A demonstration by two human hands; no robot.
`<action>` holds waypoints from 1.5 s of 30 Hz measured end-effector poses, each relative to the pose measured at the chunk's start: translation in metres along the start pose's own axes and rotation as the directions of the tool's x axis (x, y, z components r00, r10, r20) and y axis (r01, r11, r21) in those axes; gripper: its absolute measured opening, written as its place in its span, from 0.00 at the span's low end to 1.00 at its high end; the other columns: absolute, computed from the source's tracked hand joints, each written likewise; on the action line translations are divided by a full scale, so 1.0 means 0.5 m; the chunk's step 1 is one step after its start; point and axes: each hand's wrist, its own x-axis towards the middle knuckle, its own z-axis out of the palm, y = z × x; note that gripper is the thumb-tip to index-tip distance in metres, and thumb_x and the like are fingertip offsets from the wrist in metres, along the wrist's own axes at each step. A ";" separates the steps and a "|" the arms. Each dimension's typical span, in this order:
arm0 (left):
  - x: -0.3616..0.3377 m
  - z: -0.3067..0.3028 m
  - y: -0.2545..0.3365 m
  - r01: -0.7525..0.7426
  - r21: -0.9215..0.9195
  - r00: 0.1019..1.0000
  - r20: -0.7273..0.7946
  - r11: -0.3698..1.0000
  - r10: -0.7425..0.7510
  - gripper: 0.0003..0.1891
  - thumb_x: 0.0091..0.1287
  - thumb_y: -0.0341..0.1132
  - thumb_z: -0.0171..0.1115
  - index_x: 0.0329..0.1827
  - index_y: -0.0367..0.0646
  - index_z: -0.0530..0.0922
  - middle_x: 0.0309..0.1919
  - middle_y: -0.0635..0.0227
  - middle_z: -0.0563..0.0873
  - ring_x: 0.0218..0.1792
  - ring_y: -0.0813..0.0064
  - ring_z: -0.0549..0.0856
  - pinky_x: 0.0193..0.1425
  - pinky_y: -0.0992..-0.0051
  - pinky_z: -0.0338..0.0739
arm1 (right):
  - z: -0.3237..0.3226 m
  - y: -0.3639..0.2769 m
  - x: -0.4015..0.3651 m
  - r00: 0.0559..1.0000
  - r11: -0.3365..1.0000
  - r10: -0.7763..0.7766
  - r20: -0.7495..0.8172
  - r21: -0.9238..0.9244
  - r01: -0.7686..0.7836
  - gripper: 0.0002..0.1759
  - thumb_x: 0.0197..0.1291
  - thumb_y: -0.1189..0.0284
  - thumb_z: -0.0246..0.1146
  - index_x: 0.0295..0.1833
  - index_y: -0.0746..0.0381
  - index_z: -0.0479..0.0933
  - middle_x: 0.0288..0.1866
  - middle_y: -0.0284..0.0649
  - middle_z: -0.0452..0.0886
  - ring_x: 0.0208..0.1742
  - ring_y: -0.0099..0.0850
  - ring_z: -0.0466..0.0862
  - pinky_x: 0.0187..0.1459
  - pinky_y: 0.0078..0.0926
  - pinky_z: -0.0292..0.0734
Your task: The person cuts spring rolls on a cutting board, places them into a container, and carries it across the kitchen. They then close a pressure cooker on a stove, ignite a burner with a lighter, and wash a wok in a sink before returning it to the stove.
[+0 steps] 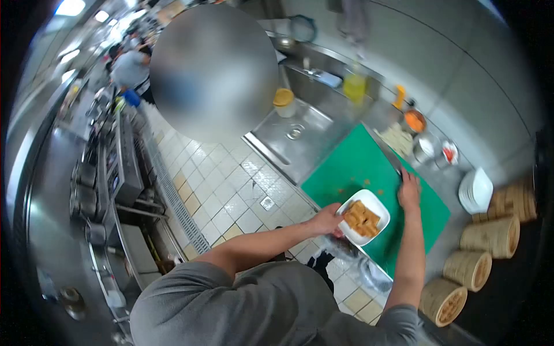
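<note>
Head view: the left hand (326, 219) is clamped on the near rim of a white plate (378, 205), thumb on top of the edge. The plate carries stacked golden fried pieces (361, 219) and sits over the lower corner of a green cutting board (352, 164), at about 4 o'clock from frame centre. The right hand (408, 191) rests on the board at 1 o'clock from the plate, just beside it. A dark blade (398, 168) touches the fingertips at 11 o'clock from this hand; whether the fingers are closed on it cannot be told. A steel sink (277, 144) lies at 10 o'clock from the board, with a yellow-lidded container (283, 101) on its far rim. A bowl of orange food (414, 121) stands at 1 o'clock from the board. A stack of white plates (475, 191) lies at 3 o'clock from the right hand, with bamboo steamers (491, 236) at 5 o'clock.
</note>
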 end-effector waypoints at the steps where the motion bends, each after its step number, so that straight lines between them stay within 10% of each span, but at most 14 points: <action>1: -0.035 -0.047 -0.004 -0.028 -0.014 0.999 -0.031 1.000 0.027 0.17 0.75 0.31 0.49 0.65 0.36 0.67 0.42 0.54 0.86 0.34 0.66 0.90 0.35 0.68 0.89 | 0.002 -0.031 -0.013 0.998 0.998 0.061 -0.001 0.007 -0.061 0.34 0.59 0.80 0.57 0.74 0.56 0.65 0.65 0.52 0.76 0.64 0.54 0.75 0.65 0.51 0.70; 6: -0.222 -0.316 -0.044 -0.123 -0.181 0.969 -0.233 0.976 0.079 0.20 0.79 0.36 0.50 0.68 0.35 0.65 0.46 0.50 0.85 0.36 0.61 0.90 0.38 0.64 0.90 | 0.010 -0.146 -0.207 0.933 0.906 0.308 -0.187 0.358 -0.227 0.28 0.65 0.76 0.58 0.71 0.66 0.68 0.60 0.55 0.80 0.54 0.43 0.82 0.56 0.39 0.77; 9: -0.311 -0.500 -0.100 -0.128 -0.223 0.923 -0.382 0.966 0.034 0.18 0.79 0.39 0.53 0.60 0.32 0.67 0.43 0.50 0.86 0.34 0.58 0.90 0.37 0.65 0.90 | 0.115 -0.120 -0.422 0.674 0.630 0.682 -0.284 0.697 -0.343 0.26 0.72 0.66 0.63 0.72 0.64 0.71 0.34 0.37 0.79 0.31 0.22 0.76 0.33 0.21 0.72; 13: -0.455 -0.719 -0.140 -0.194 -0.219 0.867 -0.495 0.956 0.062 0.20 0.78 0.42 0.55 0.62 0.34 0.69 0.48 0.53 0.86 0.38 0.63 0.91 0.36 0.69 0.89 | 0.167 -0.210 -0.597 0.350 0.225 0.936 -0.037 0.828 -0.514 0.26 0.72 0.67 0.63 0.70 0.67 0.73 0.41 0.37 0.83 0.33 0.24 0.75 0.38 0.25 0.76; 15: -0.523 -0.821 -0.159 -0.221 -0.223 0.841 -0.537 0.949 0.069 0.18 0.77 0.41 0.54 0.63 0.39 0.70 0.47 0.57 0.86 0.36 0.65 0.90 0.36 0.71 0.88 | 0.163 -0.292 -0.571 0.377 0.230 0.926 -0.029 0.835 -0.500 0.25 0.72 0.67 0.63 0.69 0.68 0.73 0.37 0.35 0.85 0.32 0.28 0.77 0.35 0.31 0.76; 17: -0.576 -0.917 -0.174 -0.161 -0.200 0.812 -0.583 0.966 0.015 0.18 0.77 0.40 0.54 0.64 0.42 0.70 0.45 0.60 0.87 0.35 0.68 0.90 0.36 0.72 0.87 | 0.267 -0.317 -0.519 0.631 0.792 0.544 -0.553 0.588 -0.168 0.22 0.72 0.67 0.61 0.68 0.63 0.76 0.38 0.38 0.85 0.34 0.27 0.79 0.37 0.24 0.75; 21: -0.669 -1.006 -0.162 -0.207 -0.227 0.763 -0.647 0.951 0.012 0.17 0.77 0.40 0.55 0.64 0.43 0.70 0.43 0.61 0.87 0.32 0.69 0.89 0.34 0.73 0.86 | 0.288 -0.615 -0.319 0.668 0.449 0.745 -0.001 0.742 -0.499 0.22 0.71 0.63 0.62 0.67 0.58 0.76 0.39 0.45 0.87 0.35 0.35 0.82 0.42 0.32 0.78; 23: -0.688 -1.032 -0.158 -0.210 -0.267 0.732 -0.681 0.940 -0.030 0.18 0.77 0.40 0.55 0.64 0.43 0.70 0.43 0.61 0.87 0.31 0.69 0.89 0.33 0.73 0.86 | 0.286 -0.766 -0.204 0.792 0.851 0.444 -0.418 0.472 -0.228 0.25 0.70 0.61 0.58 0.71 0.53 0.72 0.45 0.54 0.85 0.44 0.46 0.87 0.46 0.43 0.81; 25: -0.703 -1.056 -0.148 -0.203 -0.343 0.714 -0.693 0.917 -0.101 0.18 0.76 0.40 0.56 0.64 0.44 0.70 0.41 0.62 0.87 0.29 0.69 0.88 0.32 0.73 0.85 | 0.224 -0.910 -0.118 0.864 0.738 0.503 0.031 0.505 -0.448 0.25 0.66 0.67 0.59 0.69 0.50 0.73 0.54 0.53 0.83 0.51 0.49 0.86 0.50 0.46 0.81; 30: -0.728 -1.083 -0.134 -0.265 -0.319 0.694 -0.718 0.910 -0.049 0.19 0.75 0.37 0.55 0.65 0.43 0.70 0.42 0.60 0.87 0.30 0.68 0.89 0.32 0.74 0.85 | 0.169 -0.832 -0.026 0.943 0.945 0.288 -0.170 -0.110 -0.308 0.32 0.57 0.75 0.61 0.69 0.43 0.76 0.49 0.44 0.80 0.48 0.44 0.84 0.45 0.41 0.82; 36: -0.710 -1.133 -0.151 -0.299 -0.342 0.684 -0.728 0.891 -0.050 0.20 0.75 0.40 0.56 0.66 0.44 0.70 0.44 0.61 0.87 0.32 0.68 0.89 0.34 0.72 0.86 | 0.062 -0.588 -0.325 0.961 0.944 0.240 -0.138 -0.199 -0.264 0.37 0.50 0.81 0.58 0.67 0.41 0.79 0.42 0.47 0.76 0.45 0.48 0.79 0.47 0.45 0.77; 40: -0.671 -1.189 -0.143 -0.225 -0.402 0.633 -0.753 0.888 -0.180 0.22 0.74 0.43 0.57 0.66 0.42 0.70 0.48 0.61 0.85 0.43 0.65 0.88 0.47 0.66 0.83 | 0.086 -0.491 -0.519 0.806 0.861 0.402 -0.435 -0.120 -0.494 0.29 0.60 0.77 0.62 0.67 0.43 0.79 0.33 0.41 0.77 0.32 0.41 0.79 0.33 0.39 0.76; 42: -0.637 -1.236 -0.142 -0.221 -0.373 0.624 -0.764 0.901 -0.164 0.22 0.74 0.43 0.57 0.66 0.41 0.70 0.49 0.61 0.84 0.43 0.65 0.88 0.47 0.66 0.83 | 0.137 -0.441 -0.548 0.412 0.283 0.909 -0.065 0.821 -0.495 0.13 0.71 0.64 0.61 0.56 0.53 0.82 0.26 0.33 0.75 0.21 0.28 0.74 0.21 0.30 0.70; 45: -0.577 -1.341 -0.119 -0.186 -0.355 0.612 -0.771 0.916 -0.174 0.20 0.73 0.40 0.58 0.63 0.40 0.71 0.49 0.59 0.83 0.44 0.65 0.88 0.47 0.69 0.84 | 0.119 -0.494 -0.447 0.179 -0.054 0.974 0.141 0.905 -0.422 0.22 0.76 0.51 0.54 0.33 0.55 0.72 0.20 0.30 0.72 0.15 0.22 0.69 0.16 0.24 0.65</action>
